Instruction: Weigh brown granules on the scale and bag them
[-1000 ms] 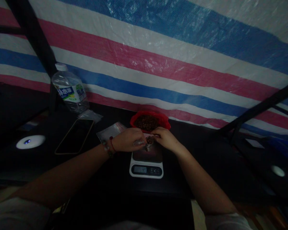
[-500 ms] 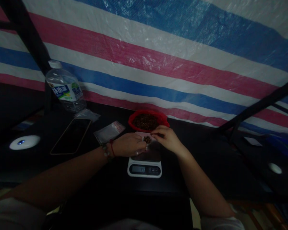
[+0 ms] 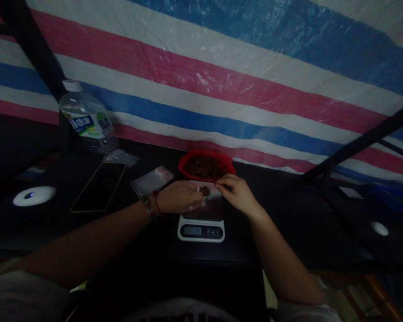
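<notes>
Brown bits (image 3: 204,191) bunched up over the kitchen scale (image 3: 203,223), both hands on the job.
Left hand (image 3: 181,197) is curled closed right beside them, right hand (image 3: 237,192) has thumb and finger pinched together; too dim to tell what either one's gripping. Red bowl (image 3: 229,168) with more brown stuff sits just behind, then clear bags (image 3: 152,180), phone (image 3: 99,188) and bottle (image 3: 89,118) off left.

Pale sleeves (image 3: 28,288), thin red bracelet (image 3: 156,202)

Scale display (image 3: 193,231): digits read 49. Bottle label (image 3: 91,125): large white lettering, too blurred to read.
</notes>
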A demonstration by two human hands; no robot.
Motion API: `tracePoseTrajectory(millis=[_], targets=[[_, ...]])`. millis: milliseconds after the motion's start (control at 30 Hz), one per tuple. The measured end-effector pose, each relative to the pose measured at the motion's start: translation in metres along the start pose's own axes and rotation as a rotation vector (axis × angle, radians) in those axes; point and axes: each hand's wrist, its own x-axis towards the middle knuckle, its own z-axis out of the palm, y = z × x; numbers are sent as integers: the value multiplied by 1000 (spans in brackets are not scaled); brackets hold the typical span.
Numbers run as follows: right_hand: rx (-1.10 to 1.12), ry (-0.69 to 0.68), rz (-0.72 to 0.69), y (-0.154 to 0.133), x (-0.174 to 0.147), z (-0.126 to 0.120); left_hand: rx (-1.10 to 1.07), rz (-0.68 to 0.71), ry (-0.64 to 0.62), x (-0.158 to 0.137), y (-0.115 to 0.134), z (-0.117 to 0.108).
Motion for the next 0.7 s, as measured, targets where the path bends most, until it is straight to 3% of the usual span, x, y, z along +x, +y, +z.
tracePoseTrajectory(millis=[267,467,700], targets=[[10,77,84,12,-12,12,25,23,-31,0,1,-7],[61,111,91,20,-14,19,-52,-33,-87,-1,-5,-10],[26,27,54,9,-11,34,-134,-14,-33,-4,-8,-13]])
